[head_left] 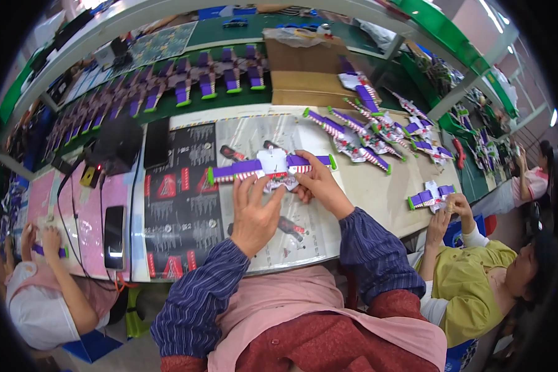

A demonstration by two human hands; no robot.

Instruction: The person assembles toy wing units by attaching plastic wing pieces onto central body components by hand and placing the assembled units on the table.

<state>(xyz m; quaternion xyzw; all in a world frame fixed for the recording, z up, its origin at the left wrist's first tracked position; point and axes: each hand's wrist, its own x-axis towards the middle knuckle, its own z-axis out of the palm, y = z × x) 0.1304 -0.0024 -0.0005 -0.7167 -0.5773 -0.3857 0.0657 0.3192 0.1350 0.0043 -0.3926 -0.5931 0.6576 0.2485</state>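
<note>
In front of me, above the printed sheets on the bench, is a toy wing pack [248,167] with purple wings, green tips, red-and-white stripes and a white middle. My left hand [255,211] holds its near edge left of the middle, with the fingertips on the striped part. My right hand [321,185] grips it right of the middle, thumb and fingers around the wing root. Its underside is hidden.
A pile of similar toy wing packs [366,136] lies to the right, beside a cardboard box [307,77]. More stand in a row [183,80] at the back. Phones [114,235], a black box [119,142] and cables are on the left. Co-workers [471,273] sit on both sides.
</note>
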